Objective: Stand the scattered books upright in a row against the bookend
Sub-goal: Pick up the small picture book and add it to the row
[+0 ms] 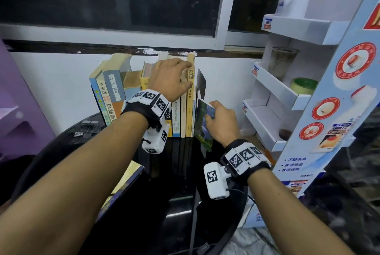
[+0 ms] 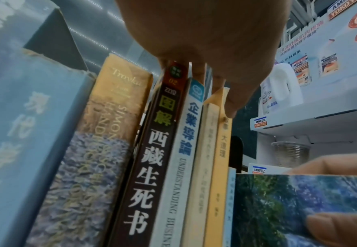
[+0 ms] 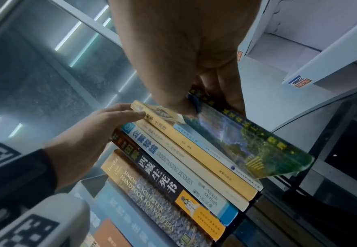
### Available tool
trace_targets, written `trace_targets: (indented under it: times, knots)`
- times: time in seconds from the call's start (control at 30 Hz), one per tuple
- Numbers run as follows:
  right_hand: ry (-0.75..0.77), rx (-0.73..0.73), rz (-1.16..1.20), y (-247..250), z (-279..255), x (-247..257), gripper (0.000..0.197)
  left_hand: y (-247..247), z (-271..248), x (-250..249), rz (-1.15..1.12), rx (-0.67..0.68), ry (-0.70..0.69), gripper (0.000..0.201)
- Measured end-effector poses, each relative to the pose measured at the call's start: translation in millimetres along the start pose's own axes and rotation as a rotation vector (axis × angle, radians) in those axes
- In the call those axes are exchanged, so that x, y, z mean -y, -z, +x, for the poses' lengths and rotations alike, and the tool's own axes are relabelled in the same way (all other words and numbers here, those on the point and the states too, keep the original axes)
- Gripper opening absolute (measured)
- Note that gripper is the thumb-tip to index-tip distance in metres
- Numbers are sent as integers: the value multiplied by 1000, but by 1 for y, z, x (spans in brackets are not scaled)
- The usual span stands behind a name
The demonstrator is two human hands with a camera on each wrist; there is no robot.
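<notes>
1. The left hand (image 1: 171, 76) lies flat-fingered, its grip released, on the tops of the upright books (image 1: 186, 114).
2. The right hand (image 1: 223, 123) pinches a green-covered book (image 1: 202, 129), tilted beside the black bookend (image 1: 201, 83) on the bench (image 1: 178, 182).

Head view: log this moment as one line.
left hand steadies book row tops | right hand pinches green-cover book beside bookend | one book flat on table

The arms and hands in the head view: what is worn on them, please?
Both forearms are bare, without sleeves. Each wrist carries a black strap ringed with white blocks bearing black-and-white square codes. A white box-shaped camera, also code-marked, hangs under each wrist. A thin dark cable leaves the right one. No gloves, no rings visible.
</notes>
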State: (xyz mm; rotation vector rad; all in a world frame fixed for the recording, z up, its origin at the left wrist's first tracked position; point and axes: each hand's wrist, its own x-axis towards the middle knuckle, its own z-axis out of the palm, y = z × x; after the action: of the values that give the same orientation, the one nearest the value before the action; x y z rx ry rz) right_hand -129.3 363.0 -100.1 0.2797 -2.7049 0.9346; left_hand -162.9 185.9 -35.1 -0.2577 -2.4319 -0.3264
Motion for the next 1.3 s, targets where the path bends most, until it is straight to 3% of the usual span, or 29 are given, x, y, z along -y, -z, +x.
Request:
trace_targets:
  times: [0.3,0.73,1.3]
  knots:
    - [29,5,27,-23,13,5,30,4,10,12,-21,52,24,40]
    - [56,200,174,-36,33,-3,56,-2,10,16,-71,63,102,40]
    - [75,249,208,-46,47,-14,61,-1,7,14,-27,54,53,42]
